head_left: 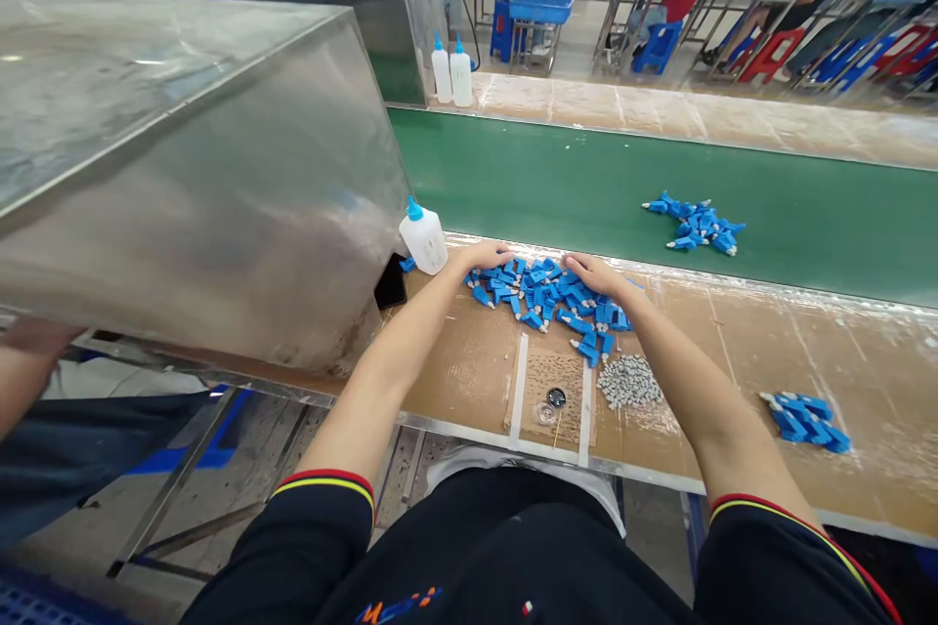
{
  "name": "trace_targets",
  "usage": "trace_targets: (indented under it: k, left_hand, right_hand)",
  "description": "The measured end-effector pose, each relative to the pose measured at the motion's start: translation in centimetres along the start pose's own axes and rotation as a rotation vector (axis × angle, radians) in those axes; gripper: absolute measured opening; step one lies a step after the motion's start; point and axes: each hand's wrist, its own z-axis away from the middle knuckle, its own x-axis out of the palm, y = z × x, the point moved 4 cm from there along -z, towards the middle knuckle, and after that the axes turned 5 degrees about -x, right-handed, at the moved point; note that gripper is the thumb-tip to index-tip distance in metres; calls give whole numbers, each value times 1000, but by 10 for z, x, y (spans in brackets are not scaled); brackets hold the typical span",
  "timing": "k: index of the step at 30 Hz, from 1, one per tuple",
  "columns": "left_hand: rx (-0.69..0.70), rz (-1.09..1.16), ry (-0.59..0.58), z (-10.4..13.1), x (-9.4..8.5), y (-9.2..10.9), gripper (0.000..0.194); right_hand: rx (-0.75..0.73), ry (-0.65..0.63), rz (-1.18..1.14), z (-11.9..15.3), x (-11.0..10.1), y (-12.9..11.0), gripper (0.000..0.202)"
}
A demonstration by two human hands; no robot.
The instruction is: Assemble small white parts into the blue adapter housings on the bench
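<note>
A loose pile of small blue parts with pale tips [542,291] lies on the brown work surface [461,361]. At the pile's far left edge rests my left hand [490,255], its fingers pointing right and partly spread, holding nothing visible. My right hand [592,271] curves around the far right side of the pile, fingers apart, with nothing seen in it. Nearer to me sits a heap of small grey pieces [630,382]. Beside it, between two white strips, are a small black round item [556,397] and a clear round one [545,413].
A white bottle with blue cap [423,239] stands left of the pile, by a large metal housing [256,176]. Beyond runs a green belt [513,171] carrying blue parts [700,224]. More blue parts [806,422] lie at right. A person's arm shows far left; seated people are behind.
</note>
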Motion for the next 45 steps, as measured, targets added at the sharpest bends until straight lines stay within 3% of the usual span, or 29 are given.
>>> trace_targets:
  k: [6,9,13,18,21,26,29,31,35,37,39,41,45]
  left_hand:
    - [-17,-48,-2,4,0,7,53]
    - [-53,-83,-21,6,10,13,54]
    - [-70,-92,3,22,11,11,58]
    - [-2,-66,211,67,6,19,50]
    - [128,-61,310,101,30,44,42]
    - [233,-91,343,126,88,91,25]
    - [208,-85,386,122,99,103,20]
    - [185,-58,413,120,97,104,19]
    - [138,63,506,142,95,94,14]
    - [131,321,617,169,102,83,7]
    - [139,731,691,200,119,71,11]
    - [110,1055,665,226,144,60,22]
    - [19,1368,604,253,185,47,39]
  right_hand:
    - [82,214,41,53,-49,24,57]
    - [126,266,44,78,-45,32,61]
    - [135,302,29,88,-35,24,59]
    - [109,421,15,114,-60,0,66]
    - [61,490,-13,162,-64,-15,71]
    - [11,592,-103,271,-29,-27,61]
    - [39,693,-96,323,-12,-26,46]
    - [51,643,-33,342,-3,-27,40]
    - [19,472,17,345,11,-31,30]
    - [6,421,31,336,17,-33,25]
    - [-17,383,73,324,21,-35,20]
    - [-52,347,151,312,23,-37,17]
    - [-117,271,311,301,23,-39,15]
